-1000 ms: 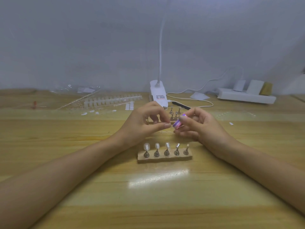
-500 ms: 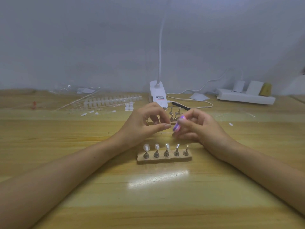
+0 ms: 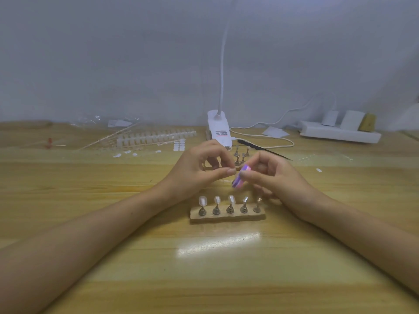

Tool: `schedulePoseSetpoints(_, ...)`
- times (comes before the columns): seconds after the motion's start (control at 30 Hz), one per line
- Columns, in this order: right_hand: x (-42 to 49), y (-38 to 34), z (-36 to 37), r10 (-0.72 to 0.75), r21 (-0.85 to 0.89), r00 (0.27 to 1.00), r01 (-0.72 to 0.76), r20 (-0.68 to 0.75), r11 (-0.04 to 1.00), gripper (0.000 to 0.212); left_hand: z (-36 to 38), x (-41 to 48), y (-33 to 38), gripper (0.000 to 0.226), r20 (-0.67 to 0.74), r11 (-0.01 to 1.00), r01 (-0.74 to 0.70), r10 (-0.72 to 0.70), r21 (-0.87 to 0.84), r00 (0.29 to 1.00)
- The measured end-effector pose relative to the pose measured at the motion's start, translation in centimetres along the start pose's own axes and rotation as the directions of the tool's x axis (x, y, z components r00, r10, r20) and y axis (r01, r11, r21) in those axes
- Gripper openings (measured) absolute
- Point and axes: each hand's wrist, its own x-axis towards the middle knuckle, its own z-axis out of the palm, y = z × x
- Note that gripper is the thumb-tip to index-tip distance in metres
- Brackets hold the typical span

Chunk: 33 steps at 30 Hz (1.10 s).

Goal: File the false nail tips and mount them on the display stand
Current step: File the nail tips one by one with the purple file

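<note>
Filing looks to be the step in hand. The right hand (image 3: 272,175) grips a pink-and-purple file block (image 3: 240,177) between thumb and curled fingers, its end raised toward the left hand (image 3: 199,171), whose thumb and forefinger are pinched together just beside the block. What they pinch is too small and clear to make out; from the task it is judged to be a nail tip. Both hands hover over the middle of the table (image 3: 90,279), between two stands. The nearer display stand (image 3: 226,217), closer to the front edge, carries mounted tips (image 3: 202,200) on its left three pegs. The fourth peg seems to bear one too, and the rightmost peg (image 3: 257,203) looks bare, though blur leaves that uncertain. A second stand (image 3: 241,155) sits behind the hands, toward the back edge, its pegs apparently unfilled. The next move likely calls for finishing the edge with light strokes, then pressing the tip squarely onto a free peg without knocking its neighbours.
</note>
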Motion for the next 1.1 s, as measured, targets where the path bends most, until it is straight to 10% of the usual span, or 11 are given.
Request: schedulePoseSetpoints(1.1,0.24,0.19,-0.18,0.019,0.022,0.998,-0.017,-0.067,1.000,0.030,0.02,0.05,-0.12,0.006,-0.001,1.000,-0.002,0.002,0.013,1.000)
